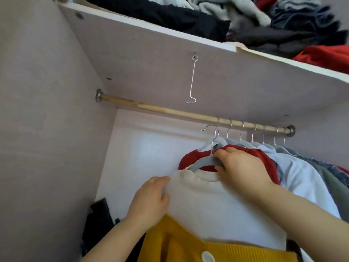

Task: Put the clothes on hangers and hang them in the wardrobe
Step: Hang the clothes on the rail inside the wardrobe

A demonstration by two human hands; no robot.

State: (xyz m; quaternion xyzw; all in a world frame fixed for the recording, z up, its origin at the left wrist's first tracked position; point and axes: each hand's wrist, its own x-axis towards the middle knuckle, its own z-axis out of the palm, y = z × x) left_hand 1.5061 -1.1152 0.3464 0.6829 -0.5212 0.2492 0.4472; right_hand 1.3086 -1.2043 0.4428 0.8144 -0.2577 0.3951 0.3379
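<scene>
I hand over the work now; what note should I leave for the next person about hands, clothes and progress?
Right hand grips the grey flocked hanger below its metal hook. Left hand holds the shoulder of the white round-neck top, already on that hanger. The hook is just under the wooden rod, not over it. Other clothes already hang at the rod's right end. To do: hook this one beside the red top.

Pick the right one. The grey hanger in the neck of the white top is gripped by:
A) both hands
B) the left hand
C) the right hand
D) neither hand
C: the right hand curls its fingers round the grey hanger at the neck of the white top, while the left hand is on the cloth at the top's shoulder.
</scene>
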